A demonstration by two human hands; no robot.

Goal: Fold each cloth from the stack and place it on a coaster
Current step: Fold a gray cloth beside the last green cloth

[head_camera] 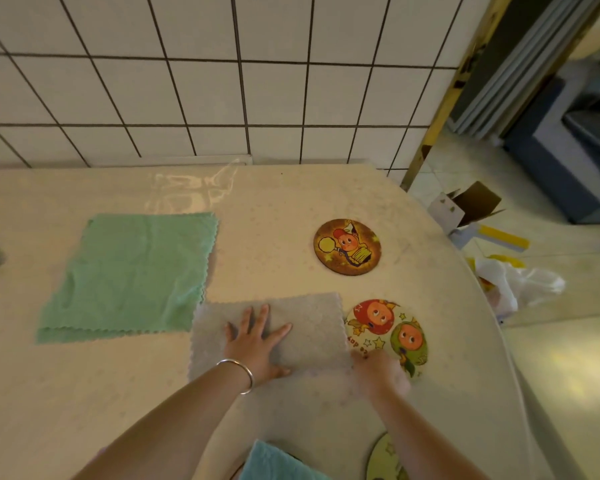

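Observation:
A grey cloth [305, 327] lies flat on the table, folded to a rectangle. My left hand [257, 344] presses on its middle, palm down, fingers spread. My right hand [378, 372] is blurred and pinches the cloth's near right corner, over the edge of a white cartoon coaster [395, 327]. A brown round coaster [347, 246] lies farther back, bare. A stack of green cloths [132, 275] rests to the left. At the bottom edge a blue folded cloth [274, 462] and part of another coaster [381, 459] show.
A white tiled wall [222, 81] runs behind the table [84, 393]. Clear plastic film [194, 188] lies at the back. The table's curved right edge drops to a floor with a cardboard box [465, 206] and a plastic bag [520, 282].

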